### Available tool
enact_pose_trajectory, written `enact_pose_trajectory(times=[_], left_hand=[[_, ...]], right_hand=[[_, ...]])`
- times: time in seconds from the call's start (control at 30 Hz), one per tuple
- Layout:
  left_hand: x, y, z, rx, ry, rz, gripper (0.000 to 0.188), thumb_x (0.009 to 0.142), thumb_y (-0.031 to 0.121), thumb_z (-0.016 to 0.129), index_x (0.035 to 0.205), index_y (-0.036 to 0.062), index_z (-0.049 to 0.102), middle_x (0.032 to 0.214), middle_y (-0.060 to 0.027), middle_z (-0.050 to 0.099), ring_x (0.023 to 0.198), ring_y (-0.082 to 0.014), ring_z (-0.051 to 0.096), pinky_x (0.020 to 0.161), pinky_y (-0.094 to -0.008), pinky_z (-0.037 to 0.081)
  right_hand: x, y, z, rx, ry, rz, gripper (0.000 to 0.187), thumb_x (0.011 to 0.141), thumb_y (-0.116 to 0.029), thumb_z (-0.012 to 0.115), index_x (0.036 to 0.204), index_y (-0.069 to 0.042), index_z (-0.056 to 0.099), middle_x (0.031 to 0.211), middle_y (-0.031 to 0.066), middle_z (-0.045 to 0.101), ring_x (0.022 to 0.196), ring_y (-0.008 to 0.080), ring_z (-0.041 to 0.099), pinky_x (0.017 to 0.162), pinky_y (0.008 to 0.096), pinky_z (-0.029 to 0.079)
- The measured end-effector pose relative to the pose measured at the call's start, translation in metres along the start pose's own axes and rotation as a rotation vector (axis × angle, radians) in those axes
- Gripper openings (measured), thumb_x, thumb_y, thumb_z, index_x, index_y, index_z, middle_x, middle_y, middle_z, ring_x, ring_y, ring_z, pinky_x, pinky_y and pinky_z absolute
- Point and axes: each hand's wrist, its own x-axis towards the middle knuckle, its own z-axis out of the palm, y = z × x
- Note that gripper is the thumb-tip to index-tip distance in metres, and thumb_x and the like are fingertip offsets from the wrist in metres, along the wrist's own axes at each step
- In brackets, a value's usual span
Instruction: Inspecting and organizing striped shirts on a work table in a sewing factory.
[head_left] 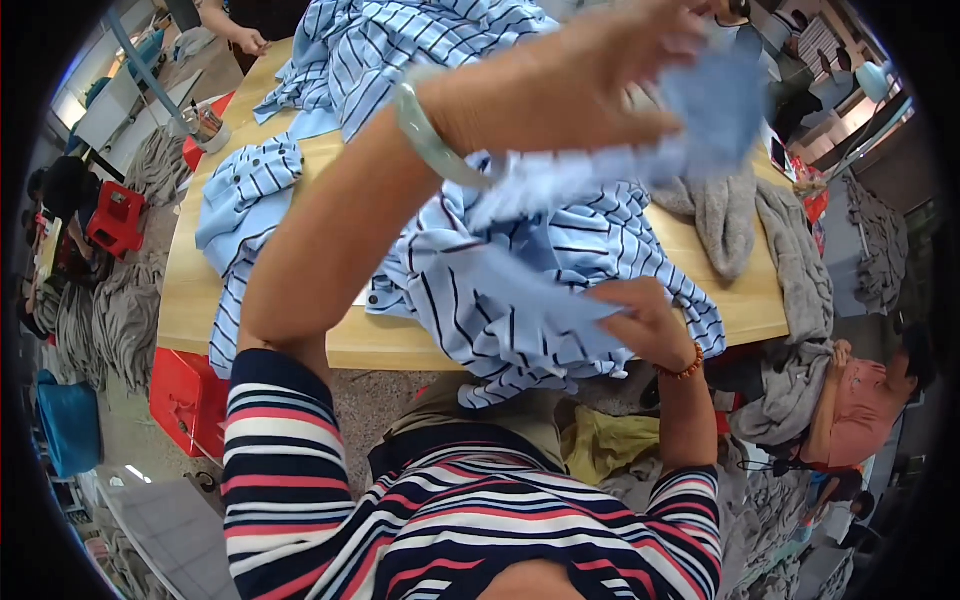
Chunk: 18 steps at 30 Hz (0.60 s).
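Observation:
A light blue garment with dark stripes [450,290] lies bunched before me on the wooden table [390,342], part of it hanging over the near edge. My left arm, with a pale green bangle, reaches across it to the upper right. There my left hand [610,85], smeared by motion, seems closed on a raised, blurred blue part of the cloth [715,105]. Lower down, my right hand [645,322], wearing a beaded bracelet, pinches a plain blue edge of the garment. Between the hands the fabric is lifted and partly blurred.
More striped blue garments [400,55] are heaped at the far side, and a buttoned one [248,200] lies at left. Grey knitwear [715,225] drapes over the right edge. A red stool [188,400] stands below left. Another person's hand [248,40] rests near the far left corner.

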Motion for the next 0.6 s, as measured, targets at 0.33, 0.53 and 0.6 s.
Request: enact_pose_trajectory(times=[0.33, 0.53, 0.6], left_hand=[[-0.188, 0.069, 0.063, 0.663, 0.045, -0.957, 0.064, 0.073, 0.010, 0.073, 0.132, 0.0058, 0.050, 0.130, -0.0163, 0.052, 0.121, -0.0356, 0.048, 0.103, -0.0389, 0.037], [-0.205, 0.033, 0.045, 0.891, 0.076, -0.863, 0.022, 0.078, 0.000, 0.062, 0.100, 0.0030, 0.061, 0.113, -0.0174, 0.059, 0.103, -0.0380, 0.056, 0.088, -0.0408, 0.045], [-0.183, 0.032, 0.011, 1.064, 0.214, -0.772, 0.018, 0.084, 0.003, 0.059, 0.101, 0.0024, 0.060, 0.096, -0.0145, 0.063, 0.089, -0.0292, 0.061, 0.079, -0.0364, 0.047]], right_hand=[[-0.028, 0.051, -0.062, 0.900, 1.030, 0.137, 0.024, 0.098, -0.022, 0.050, 0.112, -0.005, 0.060, 0.105, 0.0057, 0.064, 0.097, 0.0165, 0.062, 0.085, 0.0313, 0.050], [0.007, 0.004, -0.088, 0.871, 0.945, -0.056, 0.026, 0.097, -0.023, 0.052, 0.113, -0.005, 0.060, 0.105, 0.0060, 0.065, 0.094, 0.0164, 0.064, 0.080, 0.0309, 0.052], [0.006, -0.016, -0.116, 0.791, 1.013, -0.091, 0.028, 0.097, -0.024, 0.051, 0.114, -0.003, 0.060, 0.107, 0.0065, 0.065, 0.095, 0.0161, 0.064, 0.081, 0.0305, 0.052]])
